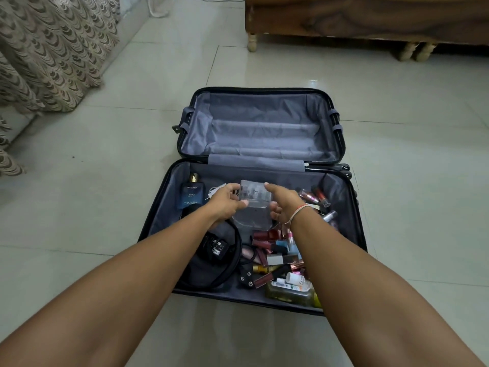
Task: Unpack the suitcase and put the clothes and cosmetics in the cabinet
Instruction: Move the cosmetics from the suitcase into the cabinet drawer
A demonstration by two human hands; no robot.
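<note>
An open dark suitcase [161,197] lies flat on the tiled floor, grey lining showing; its far half holds nothing. Over the near half, my left hand [225,201] and my right hand [284,205] grip a clear plastic box [255,194] from either side. A clear flat lid or pouch [251,218] lies just under it. A blue perfume box [192,197] stands at the left. Several lipsticks and small tubes [275,250] are piled on the right, with more lipsticks [316,198] by the right wall. A yellowish bottle [291,294] lies at the near right corner.
A black cable with a plug and adapter [219,251] lies in the near-left part of the case. A patterned curtain [50,54] hangs at the left. A wooden bed frame on legs [344,19] stands behind the suitcase. Pale tiled floor [105,181] surrounds the case.
</note>
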